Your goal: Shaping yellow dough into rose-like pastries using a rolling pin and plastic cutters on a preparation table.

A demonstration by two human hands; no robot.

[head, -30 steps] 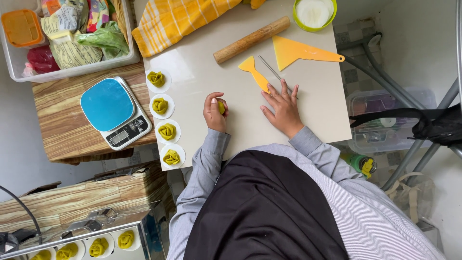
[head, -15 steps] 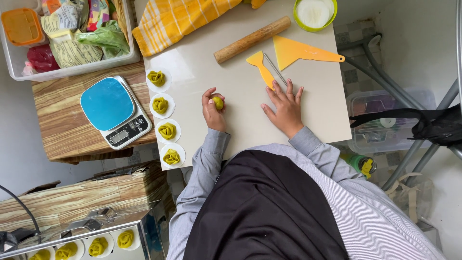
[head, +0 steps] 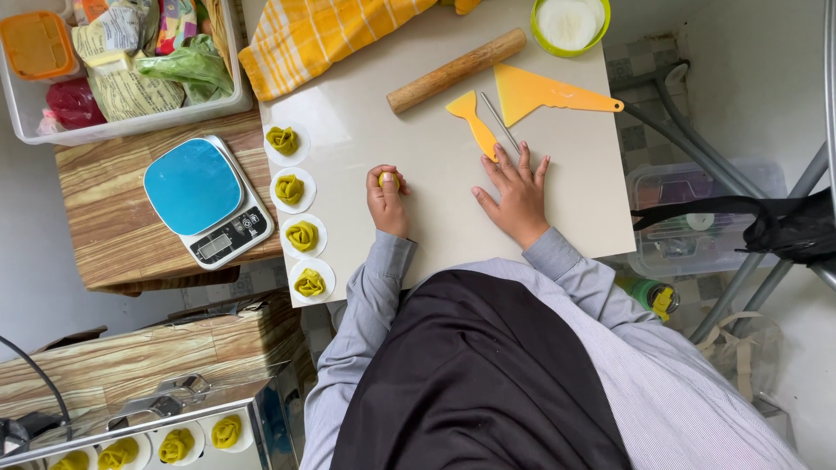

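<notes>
My left hand (head: 386,199) is closed around a small yellow-green dough ball (head: 389,180) on the white table (head: 418,148). My right hand (head: 515,192) lies flat on the table with fingers spread, its fingertips touching the end of a small yellow scraper (head: 471,121) and a thin metal rod (head: 500,124). A row of several rose-shaped green dough pieces on white paper rounds (head: 297,211) runs along the table's left edge.
A wooden rolling pin (head: 456,70), a large yellow scraper (head: 544,92), a green bowl (head: 569,22) and a yellow checked cloth (head: 326,36) lie at the far side. A blue scale (head: 205,198) sits on a wooden stand. A tray with more dough roses (head: 148,446) is at lower left.
My left hand has lifted slightly and rolled the dough ball toward the fingertips. My right hand stayed flat near the scraper.
</notes>
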